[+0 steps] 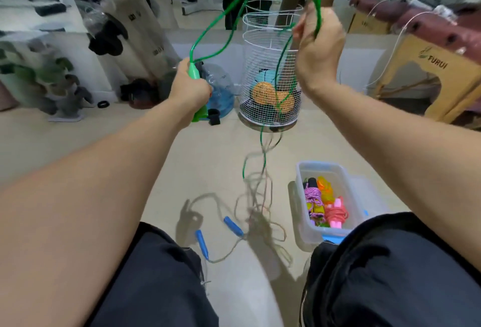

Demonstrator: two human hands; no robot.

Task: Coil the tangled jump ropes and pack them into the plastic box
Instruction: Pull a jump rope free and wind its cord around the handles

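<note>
fingers (194, 92) of left hand (188, 93) curl round green handles (194, 71); right hand (318, 48) pinches green rope (221, 21)

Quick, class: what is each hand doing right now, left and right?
Left hand: grips the green handle of the green jump rope.
Right hand: fingers curled round the green jump rope's cord, held up.

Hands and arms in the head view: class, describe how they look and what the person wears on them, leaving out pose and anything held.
Both arms are bare, with no sleeves in view. The left hand and right hand wear no gloves, and no watch, ring or band shows. Dark shorts cover the legs.
</note>
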